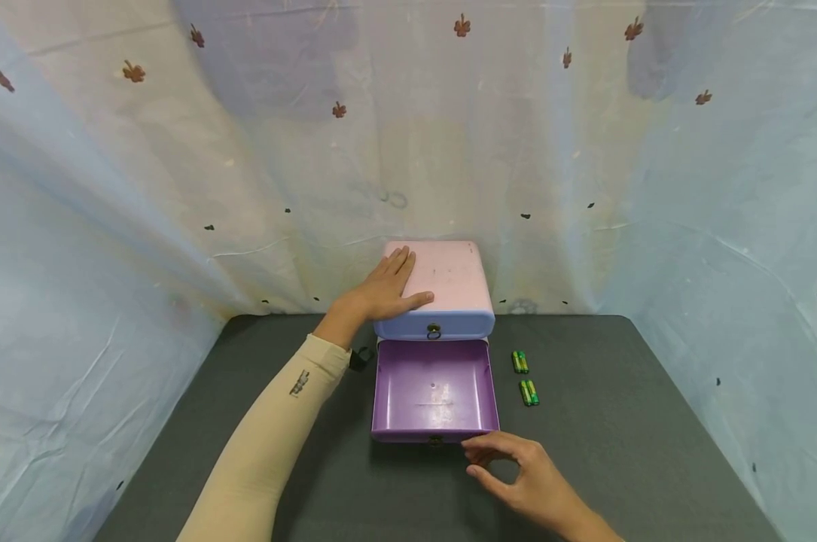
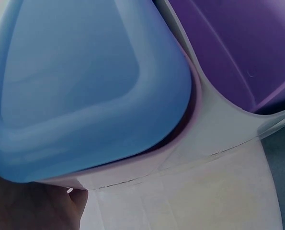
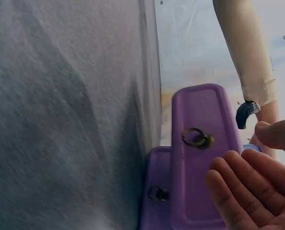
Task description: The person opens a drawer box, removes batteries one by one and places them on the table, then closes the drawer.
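A small drawer cabinet [image 1: 446, 272] with a pink top stands at the back of the table. My left hand [image 1: 379, 292] rests flat on that top, fingers spread, thumb toward the front edge. Below the closed blue drawer [image 1: 462, 325], a purple drawer [image 1: 434, 376] is pulled out, with nothing lying in it. My right hand [image 1: 526, 478] hovers by the drawer's right front corner, fingers loosely bent and holding nothing. In the right wrist view its fingers [image 3: 245, 191] lie beside the purple drawer front, near the brass ring pull [image 3: 198, 139].
Two pairs of green batteries, a far pair [image 1: 519, 362] and a near pair [image 1: 528, 392], lie right of the drawer on the dark table [image 1: 625, 436]. Another purple drawer front [image 3: 157, 211] sits beneath the pulled-out one. A patterned curtain [image 1: 408, 150] hangs close behind the cabinet.
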`<state>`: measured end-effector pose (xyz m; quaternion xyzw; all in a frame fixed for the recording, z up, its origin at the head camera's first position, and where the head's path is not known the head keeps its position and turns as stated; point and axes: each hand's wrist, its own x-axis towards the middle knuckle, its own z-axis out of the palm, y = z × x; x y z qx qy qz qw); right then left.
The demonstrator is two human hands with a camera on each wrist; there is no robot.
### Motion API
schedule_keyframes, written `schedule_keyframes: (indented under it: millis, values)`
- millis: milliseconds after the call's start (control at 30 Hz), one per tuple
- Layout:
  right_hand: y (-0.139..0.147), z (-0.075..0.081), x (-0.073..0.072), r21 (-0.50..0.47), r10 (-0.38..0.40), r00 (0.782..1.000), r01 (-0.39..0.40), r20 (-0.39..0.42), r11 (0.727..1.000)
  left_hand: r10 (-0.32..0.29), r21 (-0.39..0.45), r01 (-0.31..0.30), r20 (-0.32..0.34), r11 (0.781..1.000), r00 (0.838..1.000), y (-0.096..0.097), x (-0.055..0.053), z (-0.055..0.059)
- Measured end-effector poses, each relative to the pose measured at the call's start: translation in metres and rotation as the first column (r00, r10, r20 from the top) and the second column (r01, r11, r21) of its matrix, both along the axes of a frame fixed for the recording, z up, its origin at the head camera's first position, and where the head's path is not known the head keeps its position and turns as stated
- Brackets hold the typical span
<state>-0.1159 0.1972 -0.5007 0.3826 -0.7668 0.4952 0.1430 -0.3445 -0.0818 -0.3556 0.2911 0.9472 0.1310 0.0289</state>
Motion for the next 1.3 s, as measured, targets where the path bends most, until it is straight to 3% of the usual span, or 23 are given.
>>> schedule_keyframes:
  millis: [467, 767, 1300]
  values:
    - [-0.012, -0.021, 0.004, -0.018, 0.028, 0.995, -0.026, 0.091, 0.999, -0.003, 0.004, 0.003, 0.003, 1.000, 1.000, -0.001, 0.000, -0.001]
    - [-0.016, -0.026, 0.004, -0.006, 0.040, 0.969, -0.040, 0.243, 0.999, 0.000, 0.008, 0.000, 0.006, 1.000, 1.000, -0.001, 0.000, -0.001]
    - [-0.026, -0.035, -0.004, -0.064, 0.075, 0.936, -0.057, 0.344, 0.996, 0.003, 0.005, -0.003, 0.011, 1.000, 1.000, -0.001, 0.000, 0.000]
